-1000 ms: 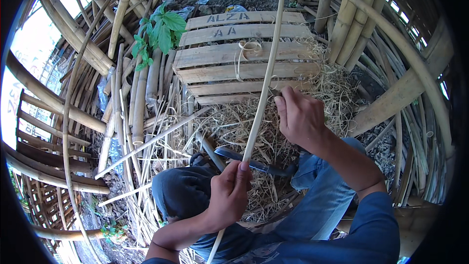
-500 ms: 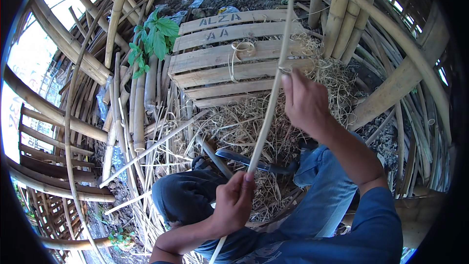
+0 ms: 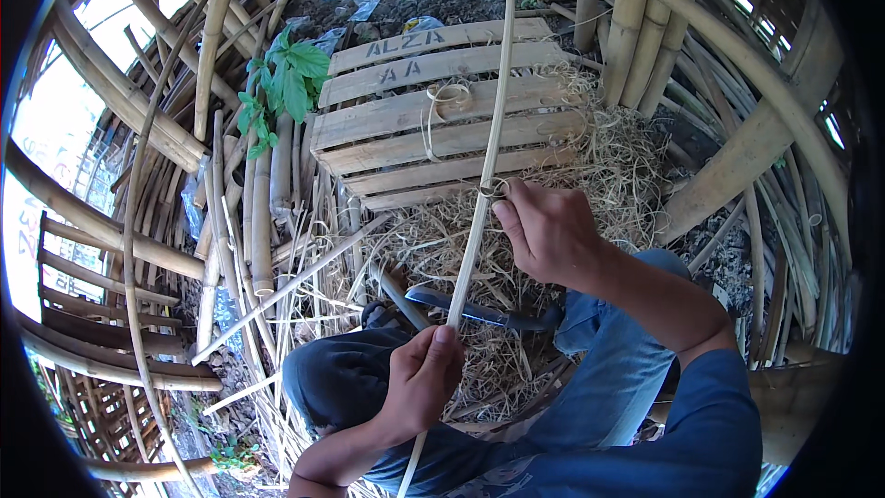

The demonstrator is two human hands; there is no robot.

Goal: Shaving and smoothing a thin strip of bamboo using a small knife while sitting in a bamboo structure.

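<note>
The left hand [image 3: 422, 378] had its fingers curled shut around the lower part of a thin bamboo strip [image 3: 481, 186], the thumb lying along the strip and pointing toward 12 o'clock. The right hand [image 3: 546, 232] was higher up the same strip, at about 1 o'clock from the left hand. Its thumb and forefinger were pressed together on the strip, where a small curl of shaving [image 3: 492, 188] sat; the other fingers were folded in, and how firmly they touched the strip I could not tell from this angle.

The strip ran almost upright through the picture, from below the left hand at 6 o'clock to the top edge at 12 o'clock, bending slightly.

Between the two hands, just behind the strip, a knife [image 3: 479, 310] with a dark blade lay across the person's lap, its tip pointing to 9 o'clock.

At 12 o'clock from the right hand stood a wooden slat crate [image 3: 406, 120], with dry shavings [image 3: 608, 157] heaped around its near side. A leafy green plant [image 3: 288, 85] grew at 10 o'clock, among thick bamboo poles [image 3: 260, 212] that lay all around.
</note>
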